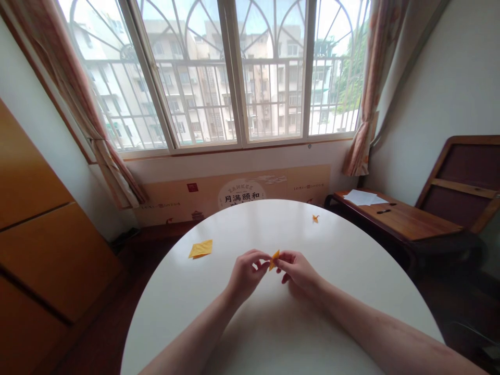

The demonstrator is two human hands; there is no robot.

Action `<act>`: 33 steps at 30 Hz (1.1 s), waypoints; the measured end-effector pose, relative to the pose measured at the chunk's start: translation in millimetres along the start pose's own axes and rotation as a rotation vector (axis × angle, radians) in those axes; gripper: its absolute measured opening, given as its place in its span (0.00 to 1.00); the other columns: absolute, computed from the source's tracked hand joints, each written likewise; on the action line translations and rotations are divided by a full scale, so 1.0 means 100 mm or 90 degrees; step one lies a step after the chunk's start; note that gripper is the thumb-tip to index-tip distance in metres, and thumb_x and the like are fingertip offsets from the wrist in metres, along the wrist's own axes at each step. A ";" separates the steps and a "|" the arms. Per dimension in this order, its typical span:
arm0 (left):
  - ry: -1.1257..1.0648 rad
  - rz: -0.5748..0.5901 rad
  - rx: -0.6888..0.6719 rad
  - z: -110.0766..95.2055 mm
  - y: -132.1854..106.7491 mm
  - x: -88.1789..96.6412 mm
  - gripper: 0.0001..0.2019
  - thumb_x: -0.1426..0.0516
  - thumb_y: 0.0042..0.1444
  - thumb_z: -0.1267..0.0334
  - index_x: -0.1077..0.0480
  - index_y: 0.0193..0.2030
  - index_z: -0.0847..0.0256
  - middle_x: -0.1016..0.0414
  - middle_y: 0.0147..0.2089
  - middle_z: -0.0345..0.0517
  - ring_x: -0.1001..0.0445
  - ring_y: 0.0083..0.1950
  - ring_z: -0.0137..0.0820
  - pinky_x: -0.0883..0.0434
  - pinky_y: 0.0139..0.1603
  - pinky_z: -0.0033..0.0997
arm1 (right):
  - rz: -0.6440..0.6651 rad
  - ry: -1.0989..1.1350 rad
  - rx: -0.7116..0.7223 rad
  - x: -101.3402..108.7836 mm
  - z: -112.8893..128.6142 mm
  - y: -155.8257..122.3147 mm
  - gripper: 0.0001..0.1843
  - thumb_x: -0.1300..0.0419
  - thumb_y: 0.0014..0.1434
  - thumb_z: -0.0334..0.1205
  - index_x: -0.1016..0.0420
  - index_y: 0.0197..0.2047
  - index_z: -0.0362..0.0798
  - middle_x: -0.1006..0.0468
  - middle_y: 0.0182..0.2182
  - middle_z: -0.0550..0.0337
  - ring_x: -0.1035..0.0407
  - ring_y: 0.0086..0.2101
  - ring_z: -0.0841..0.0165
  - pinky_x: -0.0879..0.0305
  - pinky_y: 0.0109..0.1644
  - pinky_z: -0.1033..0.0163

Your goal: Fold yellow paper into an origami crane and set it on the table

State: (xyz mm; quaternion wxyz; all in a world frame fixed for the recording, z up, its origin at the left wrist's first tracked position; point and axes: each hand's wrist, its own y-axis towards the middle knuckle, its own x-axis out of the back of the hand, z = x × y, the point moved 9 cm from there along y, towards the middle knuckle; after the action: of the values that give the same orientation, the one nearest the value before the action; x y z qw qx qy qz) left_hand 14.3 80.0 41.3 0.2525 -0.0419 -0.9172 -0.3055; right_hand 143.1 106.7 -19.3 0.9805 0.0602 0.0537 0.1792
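Between my two hands, over the middle of the white round table (187,317), is a small piece of folded yellow paper (274,259), narrow and pointed at its ends. My left hand (249,271) pinches its left side with thumb and forefinger. From the right, my right hand (297,268) grips it too, thumb toward me and the other fingers curled. Its finer folds are too small to make out. On the table to the left lie flat yellow paper sheets (200,249). A small folded orange-yellow paper figure (315,219), like an origami crane, stands at the far right.
Right of the table stands a low wooden side table (414,221) with white papers (363,197) and a small dark object on it. A printed cardboard box (179,200) is behind the table, under the barred window. Wooden cabinets (50,255) stand left.
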 end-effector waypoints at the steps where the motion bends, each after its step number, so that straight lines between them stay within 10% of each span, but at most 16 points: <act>1: 0.001 0.007 -0.011 -0.02 0.00 0.00 0.08 0.41 0.53 0.72 0.20 0.36 0.59 0.21 0.35 0.46 0.28 0.30 0.27 0.30 0.28 0.23 | -0.002 0.000 0.000 0.00 0.00 0.00 0.21 0.33 0.50 0.55 0.22 0.35 0.45 0.24 0.30 0.56 0.32 0.31 0.66 0.34 0.23 0.68; 33: -0.143 0.050 0.143 0.23 -0.02 -0.15 0.07 0.40 0.52 0.65 0.21 0.34 0.64 0.23 0.29 0.46 0.28 0.28 0.29 0.29 0.20 0.21 | 0.046 -0.011 -0.010 -0.03 -0.03 -0.05 0.15 0.35 0.52 0.48 0.22 0.34 0.44 0.26 0.27 0.58 0.32 0.30 0.69 0.36 0.25 0.69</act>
State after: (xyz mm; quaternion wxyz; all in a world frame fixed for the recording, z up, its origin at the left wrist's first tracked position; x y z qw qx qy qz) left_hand 16.5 93.5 17.1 0.1635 -0.0834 -0.9656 -0.1842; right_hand 141.7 101.6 -22.7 0.9742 0.0559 0.0419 0.2146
